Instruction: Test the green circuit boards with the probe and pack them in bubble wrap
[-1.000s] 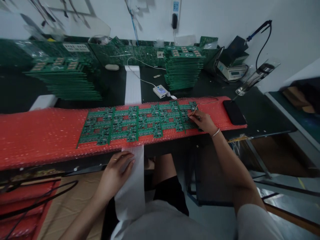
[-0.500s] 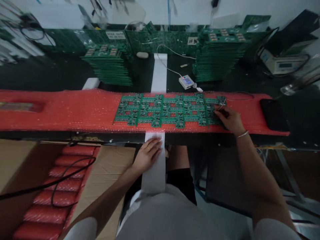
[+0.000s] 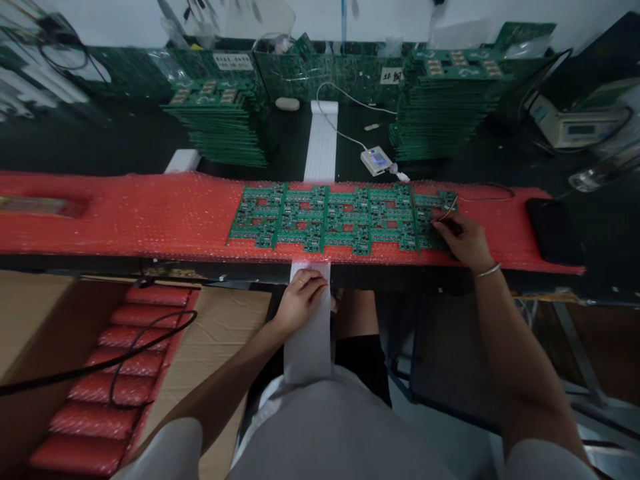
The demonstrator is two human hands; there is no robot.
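A panel of joined green circuit boards (image 3: 345,217) lies on red bubble wrap (image 3: 165,213). At its right end, my right hand (image 3: 467,240) pinches a thin wire lead (image 3: 450,208) against the last board; the lead's tip is hidden by the fingers. A long white paper strip (image 3: 307,340) runs under the bubble wrap and down over the table edge toward my lap. Over this strip, just below the edge, my left hand (image 3: 300,303) has its fingertips pressed together near the strip's right side. What is between those fingertips, if anything, cannot be made out.
Behind stand two stacks of green boards, left (image 3: 220,127) and right (image 3: 447,107). A small white meter (image 3: 376,161) with a cable sits between them. A black phone (image 3: 555,230) lies at right. Below left, an open cardboard box (image 3: 230,333) holds red bubble-wrapped rolls (image 3: 117,390).
My left hand's fingers, laid flatter on the paper strip before, are drawn together in a pinch. My right hand stays at the last board with the wire lead. The view has shifted slightly.
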